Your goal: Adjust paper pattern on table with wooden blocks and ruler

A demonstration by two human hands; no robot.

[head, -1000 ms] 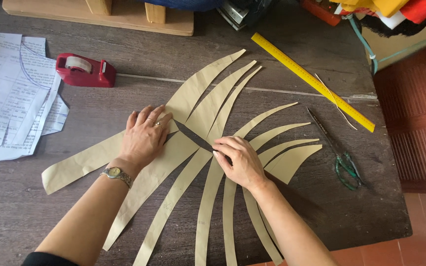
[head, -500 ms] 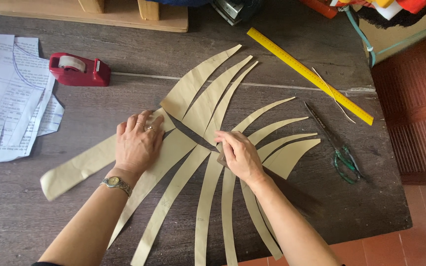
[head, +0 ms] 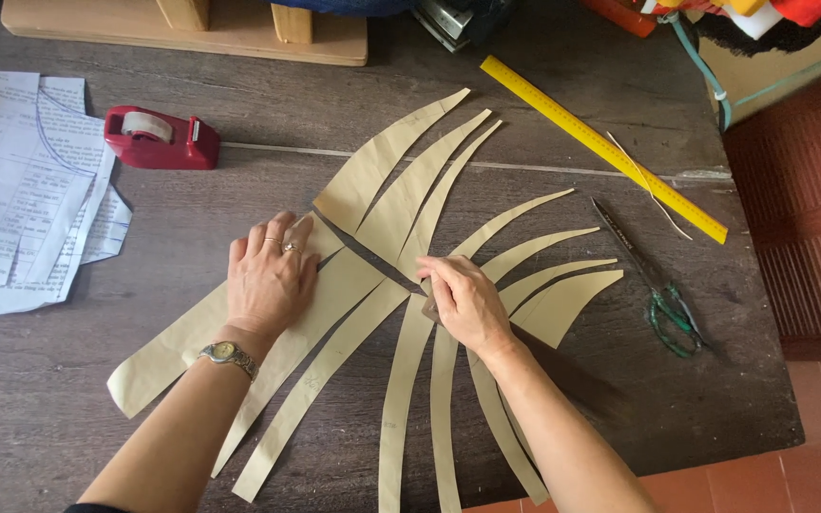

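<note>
Paper strips (head: pixel 401 218), tan and curved, fan out across the middle of the dark wooden table (head: pixel 97 427), crossing near the centre. My left hand (head: pixel 268 280) lies flat, fingers spread, palm pressing down on the widest strip; nothing gripped. My right hand (head: pixel 463 299) rests half curled on the crossing point, fingertips pinching a strip end. Scissors (head: pixel 662 299) and yellow ruler (head: pixel 601 142) lie to the right, red tape dispenser (head: pixel 159 138) and printed sheets (head: pixel 21 209) to the left.
</note>
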